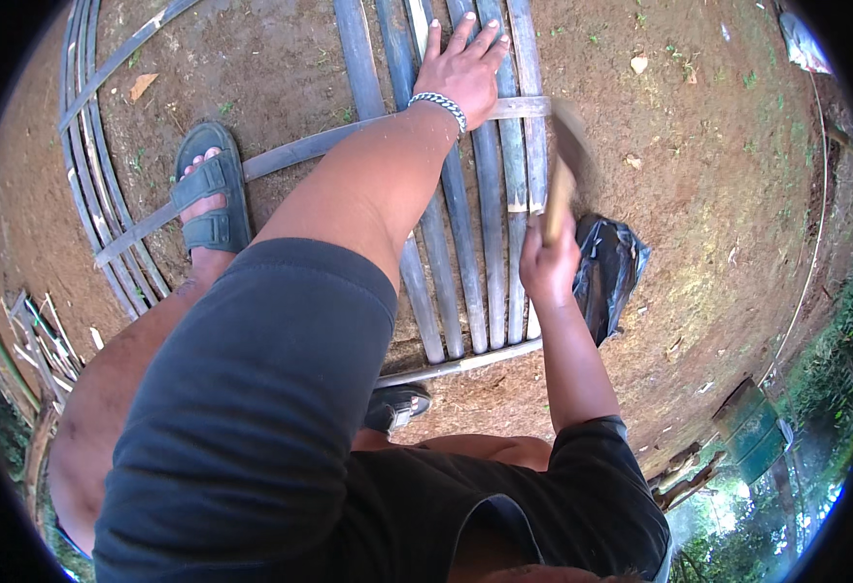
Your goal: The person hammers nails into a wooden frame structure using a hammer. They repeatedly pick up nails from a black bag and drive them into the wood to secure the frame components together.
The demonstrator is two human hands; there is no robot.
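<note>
My left hand [460, 78] lies flat with its fingers spread across several long grey bamboo slats [490, 223], just beyond a cross strip [300, 153] that runs over them. A chain bracelet circles that wrist. In my closed right hand [550, 260] is the wooden handle of a hammer [560, 199]. Its dark head is smeared by motion, close to the right end of the cross strip and the outermost slat. At their near ends the slats meet another pale strip [470, 364] lying on the ground.
A black plastic bag [609, 277] lies right of the slats, beside my right forearm. More slats [96, 185] stretch along the left. My sandalled foot [213, 189] rests at the cross strip. Thin sticks [43, 340] are heaped at far left; a green panel [749, 428] stands at lower right.
</note>
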